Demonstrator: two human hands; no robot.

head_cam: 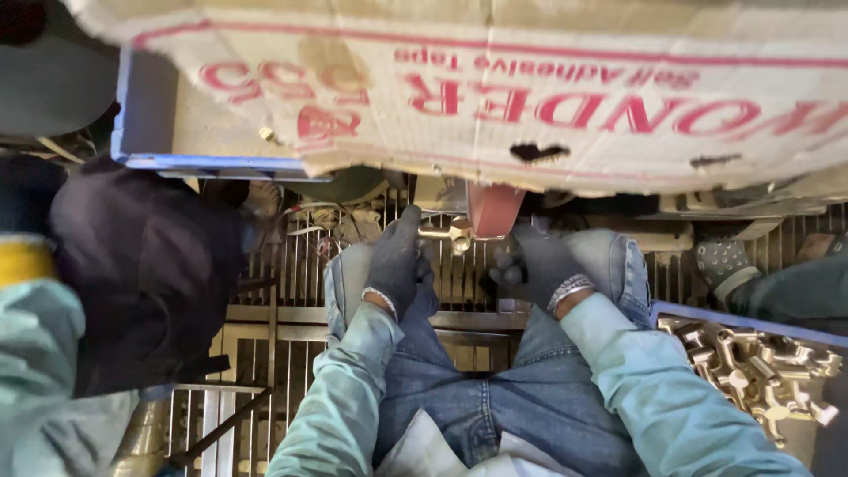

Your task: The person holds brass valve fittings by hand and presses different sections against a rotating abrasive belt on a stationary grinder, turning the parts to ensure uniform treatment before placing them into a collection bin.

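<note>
Both my hands wear dark grey gloves and rest out over my knees. My left hand grips a small brass fitting and holds it against a reddish sanding belt that runs under a cardboard cover. Just right of the belt, my right hand has its fingers curled close to the fitting; whether it touches the fitting I cannot tell.
A large cardboard sheet with red print covers the machine ahead. A tray of several brass fittings sits at my right. A metal grate lies below. Another person in dark clothing is at left; a dotted-glove hand at right.
</note>
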